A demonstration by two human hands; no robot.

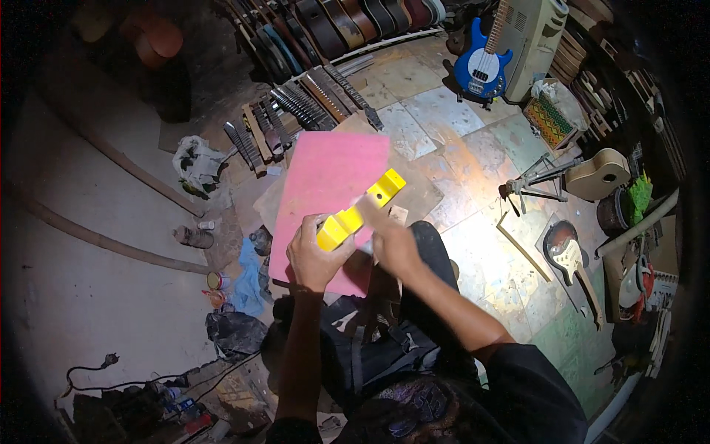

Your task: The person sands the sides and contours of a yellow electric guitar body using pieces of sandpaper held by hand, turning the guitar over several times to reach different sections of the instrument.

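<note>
A bright yellow notched block [337, 229], long and stepped with a small dark hole near its far end, is tilted up to the right above a pink board [333, 166]. Around its near left end, the fingers and thumb of my left hand [313, 254] are closed, gripping it. My right hand [395, 244] reaches across to the block's middle, its fingers smeared by motion. Whether anything lies between those fingers and the block cannot be made out. The pink board lies in front of my legs.
Rasp-like tools [303, 107] lie in rows beyond the board. A blue electric bass [481, 68] stands at the far right. An acoustic guitar [599, 176] and a dark electric guitar [563, 251] are on the right. On the left are a blue cloth [248, 277] and a can [216, 280].
</note>
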